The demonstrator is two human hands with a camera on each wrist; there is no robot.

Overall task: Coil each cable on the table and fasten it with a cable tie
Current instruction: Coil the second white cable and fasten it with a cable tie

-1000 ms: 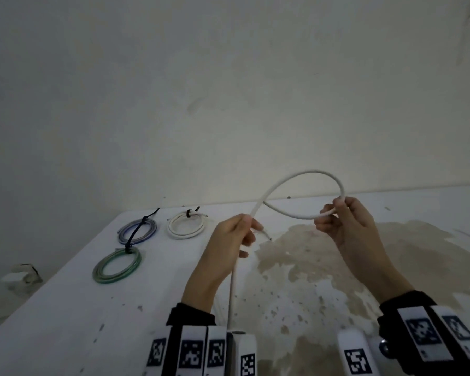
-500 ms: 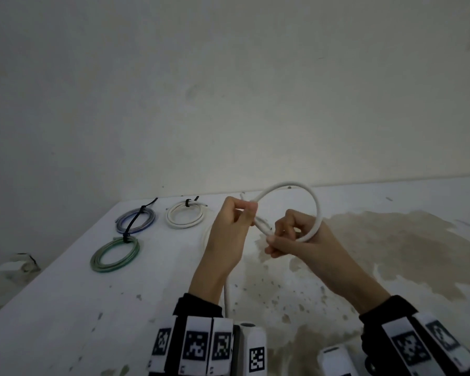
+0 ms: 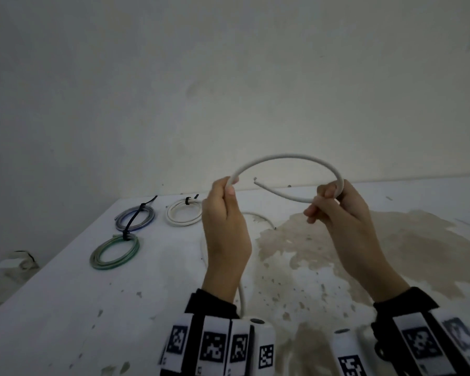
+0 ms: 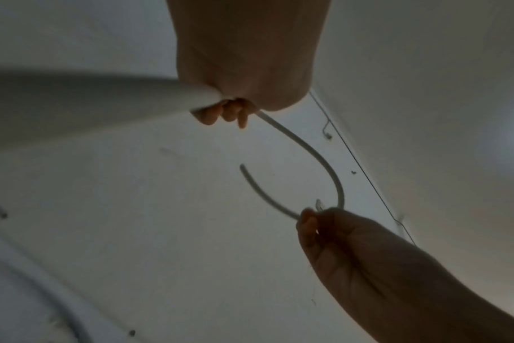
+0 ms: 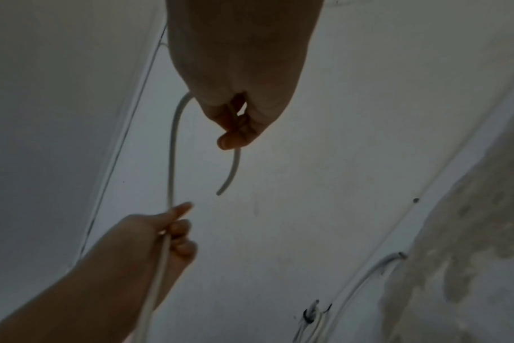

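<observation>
A white cable (image 3: 286, 158) is held above a stained white table (image 3: 65, 308), bent into an open arc between two raised hands. The left hand (image 3: 225, 226) is closed around the cable near one end of the arc, thumb and fingers curled on it, with the rest of the cable trailing down past the wrist toward the table edge. The right hand (image 3: 339, 213) is curled around the far bend of the arc, and the cable's free end (image 3: 255, 182) is left pointing back toward the left hand without touching it. Three coils are seen lying at the table's far left, each bound with a black cable tie: a blue coil (image 3: 135, 221), a white coil (image 3: 183, 215) beside it, and a green coil (image 3: 115, 251) nearer the camera. A second loose length of white cable (image 3: 258, 217) is partly hidden on the table behind the left hand
</observation>
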